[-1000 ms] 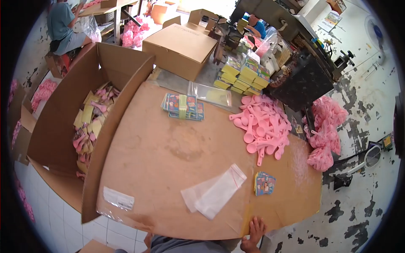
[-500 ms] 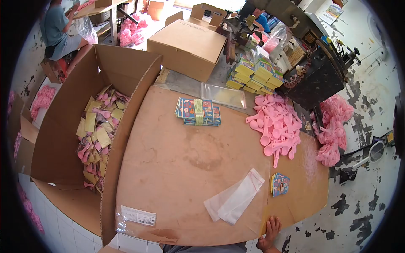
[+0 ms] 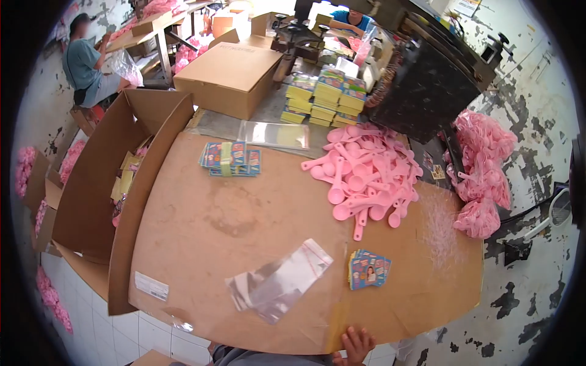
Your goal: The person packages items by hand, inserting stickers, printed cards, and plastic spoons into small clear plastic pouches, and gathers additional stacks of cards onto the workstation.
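Observation:
My right hand [image 3: 355,344] rests at the table's front edge, its fingers laid over the cardboard top and holding nothing. Just above it lies a small loose fan of printed blue cards [image 3: 369,273]. To the left, two clear plastic sleeves [image 3: 284,280] overlap flat on the cardboard. Farther back sits a banded bundle of cards [image 3: 241,160]. A heap of pink plastic measuring spoons [image 3: 366,174] spreads over the right rear of the tabletop [image 3: 189,250]. My left hand is out of the frame.
An open carton [image 3: 149,177] at left holds packed pieces. Behind stand a closed box [image 3: 229,70], a stack of clear sleeves [image 3: 274,134], yellow-edged card stacks [image 3: 329,91] and a black machine [image 3: 427,82]. Pink bags [image 3: 482,171] hang at right. Two people sit farther back.
My view has shifted to the right, so the tabletop things appear farther left. My right hand stays at the front edge. The sleeves and cards lie as before.

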Motion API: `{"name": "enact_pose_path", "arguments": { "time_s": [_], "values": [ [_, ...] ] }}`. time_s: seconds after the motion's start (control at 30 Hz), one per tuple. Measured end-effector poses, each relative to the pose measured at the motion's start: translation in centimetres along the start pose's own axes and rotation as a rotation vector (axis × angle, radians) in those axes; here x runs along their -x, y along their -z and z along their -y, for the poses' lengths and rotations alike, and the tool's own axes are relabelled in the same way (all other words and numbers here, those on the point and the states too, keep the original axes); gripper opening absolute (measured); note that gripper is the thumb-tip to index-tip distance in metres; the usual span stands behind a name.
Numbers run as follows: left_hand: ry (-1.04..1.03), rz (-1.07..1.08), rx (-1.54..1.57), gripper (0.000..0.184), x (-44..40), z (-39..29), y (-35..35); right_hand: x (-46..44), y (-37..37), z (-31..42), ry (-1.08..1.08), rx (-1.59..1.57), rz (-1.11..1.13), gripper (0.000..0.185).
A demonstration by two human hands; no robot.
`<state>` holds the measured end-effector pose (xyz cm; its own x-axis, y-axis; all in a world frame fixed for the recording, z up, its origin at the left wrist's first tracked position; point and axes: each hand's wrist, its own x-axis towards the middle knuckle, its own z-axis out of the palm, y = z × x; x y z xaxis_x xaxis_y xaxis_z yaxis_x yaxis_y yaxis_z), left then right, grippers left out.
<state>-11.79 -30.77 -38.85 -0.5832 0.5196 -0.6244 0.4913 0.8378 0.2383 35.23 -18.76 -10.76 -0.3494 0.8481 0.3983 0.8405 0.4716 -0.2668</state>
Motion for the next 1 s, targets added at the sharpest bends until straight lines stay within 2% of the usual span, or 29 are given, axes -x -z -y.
{"name": "enact_pose_path", "arguments": {
  "time_s": [0.1,0.17,0.27,0.37,0.47,0.57,0.77,1.0],
  "values": [
    [0.033,-0.031,-0.031,0.054,2.6,-0.3,-0.7,0.8,-0.9,-1.5,0.160,0.043,-0.045,0.060],
    [0.054,-0.044,-0.054,0.054,4.1,-0.4,-1.6,0.7,-0.1,-1.8,0.174,-0.111,-0.013,0.055],
    [0.069,-0.049,-0.089,0.054,5.9,-0.7,-2.5,3.0,-0.2,-5.7,0.455,-0.011,0.095,0.055],
    [0.077,-0.052,-0.118,0.054,7.9,-0.8,-3.1,2.5,3.1,-6.2,0.315,-0.436,0.179,0.059],
    [0.072,-0.052,-0.140,0.053,9.0,-0.9,-3.5,0.7,4.5,-5.6,0.111,-0.425,0.018,0.054],
    [0.069,-0.042,-0.156,0.053,9.6,-1.1,-3.7,-1.1,6.7,-5.1,0.082,-0.446,0.018,0.048],
    [0.062,-0.014,-0.183,0.052,9.6,-1.7,-4.5,-0.2,5.9,-5.2,0.036,-0.417,0.076,0.042],
    [0.031,0.016,-0.225,0.052,8.3,-0.9,-3.6,-0.2,5.4,-4.9,0.043,-0.359,0.021,0.037]
  ]
}}
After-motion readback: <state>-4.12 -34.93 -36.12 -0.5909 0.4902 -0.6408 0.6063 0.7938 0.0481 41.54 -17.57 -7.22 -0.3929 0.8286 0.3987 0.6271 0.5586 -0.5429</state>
